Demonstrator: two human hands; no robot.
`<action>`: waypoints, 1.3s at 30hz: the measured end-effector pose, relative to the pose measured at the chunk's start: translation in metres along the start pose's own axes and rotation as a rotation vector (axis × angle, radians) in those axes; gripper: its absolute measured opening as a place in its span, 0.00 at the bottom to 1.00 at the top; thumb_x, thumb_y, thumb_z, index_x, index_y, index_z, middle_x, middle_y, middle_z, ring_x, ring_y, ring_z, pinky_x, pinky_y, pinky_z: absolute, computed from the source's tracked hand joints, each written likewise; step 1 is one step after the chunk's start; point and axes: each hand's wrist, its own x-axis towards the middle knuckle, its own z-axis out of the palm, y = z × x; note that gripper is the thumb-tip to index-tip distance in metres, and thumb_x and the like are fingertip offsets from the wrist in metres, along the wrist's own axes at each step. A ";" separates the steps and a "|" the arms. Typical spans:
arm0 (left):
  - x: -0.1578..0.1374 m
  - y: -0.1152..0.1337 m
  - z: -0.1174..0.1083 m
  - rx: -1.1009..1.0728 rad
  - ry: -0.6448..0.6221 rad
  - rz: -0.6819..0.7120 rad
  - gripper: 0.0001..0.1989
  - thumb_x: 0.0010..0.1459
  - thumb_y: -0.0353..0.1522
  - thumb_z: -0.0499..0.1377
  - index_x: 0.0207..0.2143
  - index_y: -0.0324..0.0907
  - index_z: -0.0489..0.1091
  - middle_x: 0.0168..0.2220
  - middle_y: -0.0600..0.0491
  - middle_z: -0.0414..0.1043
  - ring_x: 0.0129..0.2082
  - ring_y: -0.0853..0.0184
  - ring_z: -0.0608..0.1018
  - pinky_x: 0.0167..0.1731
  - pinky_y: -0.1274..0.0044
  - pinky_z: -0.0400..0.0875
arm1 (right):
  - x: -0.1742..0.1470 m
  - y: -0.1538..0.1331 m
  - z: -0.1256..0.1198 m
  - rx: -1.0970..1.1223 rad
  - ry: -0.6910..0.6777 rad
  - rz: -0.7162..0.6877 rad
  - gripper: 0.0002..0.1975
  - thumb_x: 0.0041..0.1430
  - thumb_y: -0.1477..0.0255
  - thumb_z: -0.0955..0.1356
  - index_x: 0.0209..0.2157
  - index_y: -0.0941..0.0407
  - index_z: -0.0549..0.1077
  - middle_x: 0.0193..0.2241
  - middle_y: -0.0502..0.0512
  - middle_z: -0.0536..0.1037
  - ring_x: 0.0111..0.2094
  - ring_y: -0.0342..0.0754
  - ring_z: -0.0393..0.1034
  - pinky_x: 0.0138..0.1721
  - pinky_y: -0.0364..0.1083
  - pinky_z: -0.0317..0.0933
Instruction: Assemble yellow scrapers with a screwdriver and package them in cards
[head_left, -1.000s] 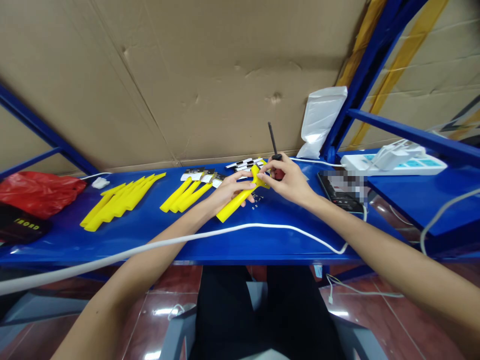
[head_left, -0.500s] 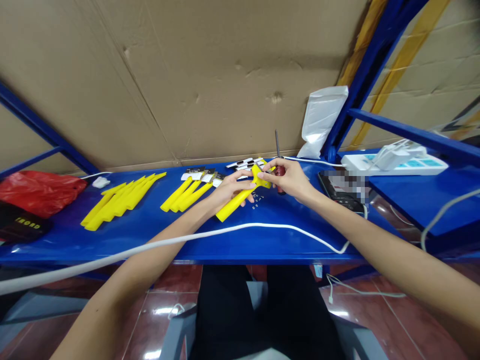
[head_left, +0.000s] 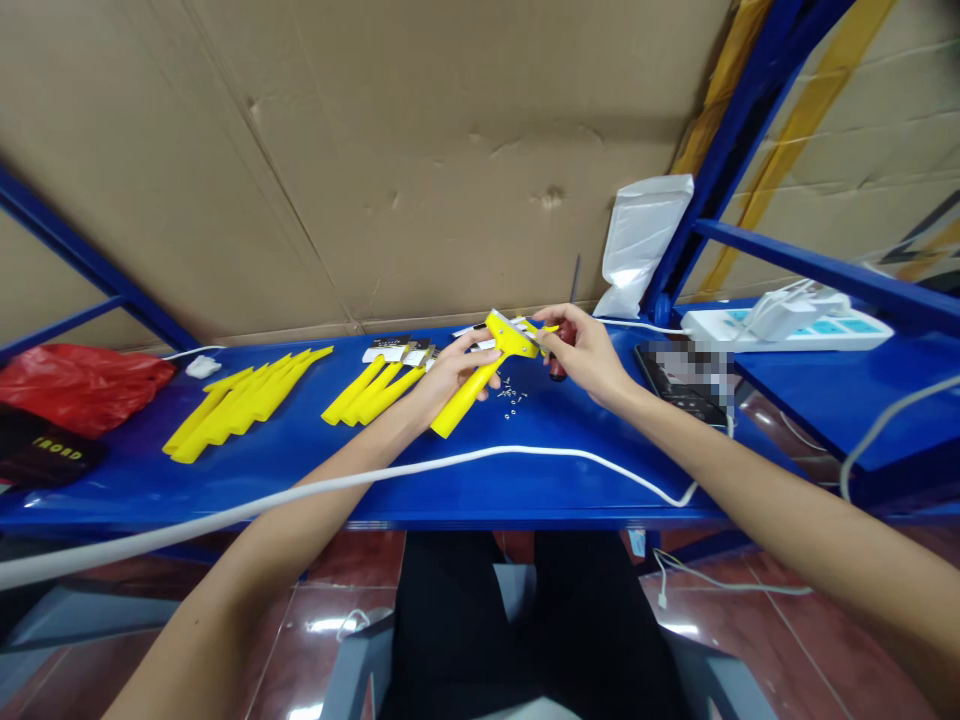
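Note:
My left hand (head_left: 459, 368) is closed around a yellow scraper (head_left: 461, 400), near its wide, T-shaped head, which has small screw points. The handle slants down toward the table's front. My right hand (head_left: 589, 355), just right of that head, grips a screwdriver (head_left: 564, 350) by its dark red handle, its shaft pointing up. The right fingertips are close to a small yellow piece beside the head; whether they pinch it I cannot tell. Below the scraper lie several tiny screws and nuts (head_left: 511, 398) on the blue table (head_left: 600, 460). White-and-black packets (head_left: 469, 330) lie partly hidden behind the scraper.
Yellow handles (head_left: 240, 405) lie in a row at left; more yellow scrapers (head_left: 367, 390) with white-and-black ends lie nearer. A white cable (head_left: 450, 457) crosses the front. At right are a black phone-like device (head_left: 675, 385), a power strip (head_left: 787, 328) and a white bag (head_left: 646, 240).
My right hand has drawn slightly right, away from the scraper's head, with the screwdriver tilting right. The scraper has turned so its wide head shows more fully.

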 end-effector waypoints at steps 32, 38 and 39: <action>0.009 0.000 -0.014 -0.049 0.258 0.109 0.20 0.64 0.26 0.67 0.56 0.43 0.71 0.43 0.48 0.83 0.29 0.68 0.84 0.20 0.82 0.71 | 0.018 0.009 -0.021 -0.277 0.216 -0.321 0.25 0.61 0.65 0.75 0.59 0.50 0.81 0.46 0.59 0.81 0.45 0.58 0.78 0.56 0.66 0.74; 0.009 0.000 -0.016 -0.035 0.277 0.116 0.19 0.63 0.26 0.66 0.55 0.43 0.71 0.46 0.46 0.84 0.29 0.67 0.85 0.19 0.82 0.69 | 0.015 -0.006 -0.020 -0.132 0.319 -0.386 0.22 0.53 0.61 0.82 0.46 0.50 0.78 0.43 0.56 0.86 0.45 0.56 0.82 0.50 0.58 0.78; 0.009 0.001 -0.016 -0.034 0.285 0.117 0.19 0.63 0.26 0.66 0.55 0.43 0.71 0.46 0.46 0.84 0.30 0.67 0.85 0.19 0.82 0.69 | 0.014 -0.009 -0.020 -0.121 0.335 -0.397 0.20 0.54 0.61 0.82 0.44 0.50 0.77 0.42 0.55 0.86 0.44 0.56 0.83 0.50 0.58 0.78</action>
